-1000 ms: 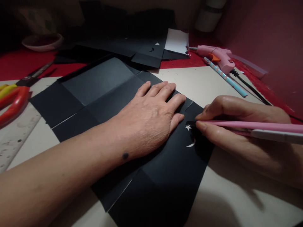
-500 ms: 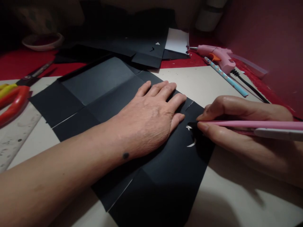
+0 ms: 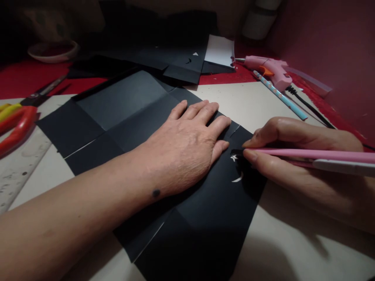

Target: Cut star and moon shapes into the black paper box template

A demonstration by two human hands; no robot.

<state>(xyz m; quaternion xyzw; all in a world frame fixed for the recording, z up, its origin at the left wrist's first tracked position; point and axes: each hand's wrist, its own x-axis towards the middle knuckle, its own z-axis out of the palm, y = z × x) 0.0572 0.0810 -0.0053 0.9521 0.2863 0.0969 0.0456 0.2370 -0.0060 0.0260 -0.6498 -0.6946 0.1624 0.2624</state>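
A folded sheet of black card [image 3: 205, 207] with crease lines and slits lies under my left hand [image 3: 187, 144], which presses flat on it with the fingers spread. My right hand [image 3: 281, 148] pinches a pink craft knife [image 3: 295, 153] close to its dark front end. The knife's tip meets the card beside a small white star-like cut-out [image 3: 233, 157]. Just below that, a thin crescent-shaped opening [image 3: 238, 178] shows the pale surface underneath. The blade itself is too dark to make out.
Scissors with red and yellow handles [image 3: 20, 125] lie at the left by a whitish ruler-like strip [image 3: 23, 171]. At the back are more black card [image 3: 140, 58], white paper [image 3: 219, 50], a pink glue gun [image 3: 269, 70], a blue dotted stick [image 3: 279, 95] and a roll of tape [image 3: 52, 58].
The tip of the craft knife has shifted very slightly left and up by the star-like cut-out. My left hand and the card stay where they were.
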